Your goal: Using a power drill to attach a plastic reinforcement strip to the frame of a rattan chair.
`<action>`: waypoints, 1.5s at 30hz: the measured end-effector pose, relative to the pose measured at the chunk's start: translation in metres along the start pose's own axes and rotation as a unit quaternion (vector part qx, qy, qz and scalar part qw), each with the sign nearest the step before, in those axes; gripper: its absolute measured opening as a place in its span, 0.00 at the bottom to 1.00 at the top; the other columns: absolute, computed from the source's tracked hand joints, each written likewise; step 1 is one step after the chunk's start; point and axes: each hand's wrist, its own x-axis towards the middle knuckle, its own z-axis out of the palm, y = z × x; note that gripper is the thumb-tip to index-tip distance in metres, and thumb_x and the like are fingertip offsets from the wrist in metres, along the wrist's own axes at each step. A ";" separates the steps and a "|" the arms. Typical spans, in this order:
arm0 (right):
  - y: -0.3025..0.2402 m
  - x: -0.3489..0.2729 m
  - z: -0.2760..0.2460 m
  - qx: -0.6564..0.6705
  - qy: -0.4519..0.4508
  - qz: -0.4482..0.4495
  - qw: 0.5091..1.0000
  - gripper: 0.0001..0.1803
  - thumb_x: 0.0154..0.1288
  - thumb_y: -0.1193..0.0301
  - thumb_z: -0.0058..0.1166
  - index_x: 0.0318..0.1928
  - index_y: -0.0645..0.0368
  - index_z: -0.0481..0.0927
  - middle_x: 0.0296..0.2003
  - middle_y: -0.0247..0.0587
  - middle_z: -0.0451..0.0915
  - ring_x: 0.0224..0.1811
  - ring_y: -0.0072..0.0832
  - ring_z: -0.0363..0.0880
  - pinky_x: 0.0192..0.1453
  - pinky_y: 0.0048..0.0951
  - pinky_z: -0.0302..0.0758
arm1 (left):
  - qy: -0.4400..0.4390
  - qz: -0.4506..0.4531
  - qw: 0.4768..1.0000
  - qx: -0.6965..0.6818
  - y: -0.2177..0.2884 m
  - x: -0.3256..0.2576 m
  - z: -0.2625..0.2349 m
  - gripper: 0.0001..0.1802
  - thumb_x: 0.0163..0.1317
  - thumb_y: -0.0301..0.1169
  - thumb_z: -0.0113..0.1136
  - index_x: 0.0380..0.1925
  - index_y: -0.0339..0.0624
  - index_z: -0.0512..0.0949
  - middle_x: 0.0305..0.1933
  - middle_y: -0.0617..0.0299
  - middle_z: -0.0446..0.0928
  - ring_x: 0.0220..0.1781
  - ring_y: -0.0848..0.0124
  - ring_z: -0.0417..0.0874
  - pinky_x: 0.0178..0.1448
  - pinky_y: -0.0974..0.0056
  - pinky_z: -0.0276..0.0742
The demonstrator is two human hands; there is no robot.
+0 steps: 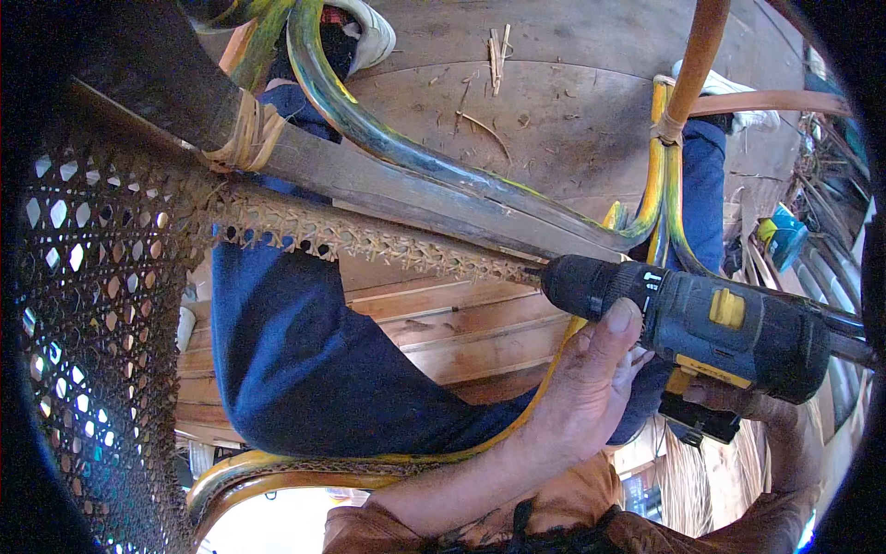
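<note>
A black and yellow cordless drill [729,323] lies nearly level across the right side, its chuck pointing left. My left hand [595,383] is closed around the drill's front from below, thumb up beside the chuck collar. Behind and below the drill body, my right hand [761,406] is wrapped at its handle; most of its fingers are hidden. The drill's tip meets the right end of a woven cane edge [369,251], right under a flat wooden rail [397,198]. Whether the bit has entered the wood cannot be seen.
A wide open-weave cane panel [101,305] hangs at the left. Curved, glossy rattan poles [341,102] frame the piece around my blue-trousered leg [295,369]. Loose cane slivers [498,60] lie on the floor. A teal packet [784,235] sits near cane bundles at right.
</note>
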 end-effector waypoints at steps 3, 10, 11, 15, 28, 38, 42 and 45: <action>0.017 -0.001 0.004 -0.066 0.029 -0.107 0.992 0.30 0.46 0.60 0.67 0.52 0.49 0.74 0.52 0.33 0.74 0.56 0.29 0.71 0.64 0.36 0.63 | 0.019 -0.002 1.000 0.000 0.000 0.000 0.004 0.22 0.59 0.51 0.54 0.47 0.49 0.73 0.47 0.71 0.74 0.50 0.78 0.71 0.58 0.64 0.60; 0.019 0.004 0.008 -0.075 0.025 -0.193 0.978 0.31 0.44 0.76 0.68 0.52 0.52 0.72 0.48 0.33 0.76 0.50 0.25 0.73 0.58 0.32 0.70 | 0.008 -0.001 1.000 -0.004 0.000 0.001 0.002 0.21 0.59 0.49 0.55 0.45 0.48 0.73 0.45 0.70 0.75 0.48 0.79 0.72 0.54 0.69 0.64; 0.014 -0.001 0.006 -0.053 0.016 -0.176 0.983 0.31 0.45 0.76 0.68 0.52 0.52 0.72 0.48 0.33 0.76 0.50 0.26 0.73 0.59 0.32 0.69 | 0.000 -0.009 1.000 -0.009 -0.001 0.002 0.005 0.21 0.59 0.49 0.55 0.45 0.48 0.73 0.45 0.70 0.75 0.48 0.79 0.72 0.54 0.69 0.64; 0.050 -0.010 0.025 0.013 0.051 -0.116 0.992 0.28 0.46 0.74 0.67 0.51 0.53 0.73 0.46 0.34 0.77 0.49 0.27 0.74 0.57 0.33 0.70 | -0.020 -0.019 0.999 0.015 -0.007 -0.002 0.003 0.25 0.59 0.51 0.53 0.48 0.45 0.71 0.48 0.65 0.75 0.52 0.73 0.72 0.59 0.63 0.62; 0.110 -0.078 0.102 -0.194 0.131 -0.184 0.955 0.33 0.53 0.56 0.57 0.59 0.52 0.65 0.55 0.46 0.68 0.56 0.41 0.66 0.58 0.38 0.64 | -0.158 -0.059 0.960 0.223 -0.063 -0.063 0.017 0.23 0.59 0.46 0.56 0.45 0.39 0.70 0.36 0.67 0.75 0.38 0.80 0.73 0.43 0.71 0.71; 0.178 -0.092 0.186 -0.056 0.140 -0.189 0.970 0.29 0.51 0.59 0.60 0.54 0.52 0.70 0.46 0.38 0.75 0.49 0.31 0.71 0.53 0.33 0.67 | -0.130 -0.083 0.958 0.240 -0.105 -0.122 -0.047 0.27 0.58 0.51 0.55 0.49 0.44 0.69 0.47 0.65 0.73 0.53 0.73 0.68 0.61 0.62 0.59; 0.188 -0.092 0.203 -0.021 0.171 -0.228 0.958 0.30 0.50 0.58 0.62 0.53 0.51 0.71 0.47 0.36 0.75 0.52 0.31 0.70 0.56 0.33 0.66 | -0.096 -0.099 0.962 0.237 -0.102 -0.141 -0.056 0.27 0.56 0.54 0.55 0.50 0.50 0.70 0.49 0.67 0.72 0.55 0.73 0.68 0.61 0.59 0.59; 0.195 -0.095 0.209 -0.002 0.197 -0.247 0.949 0.30 0.49 0.57 0.63 0.53 0.51 0.71 0.48 0.35 0.75 0.53 0.31 0.70 0.58 0.34 0.65 | -0.083 -0.094 0.959 0.253 -0.092 -0.153 -0.064 0.28 0.56 0.55 0.54 0.50 0.49 0.70 0.49 0.66 0.72 0.54 0.71 0.69 0.62 0.59 0.58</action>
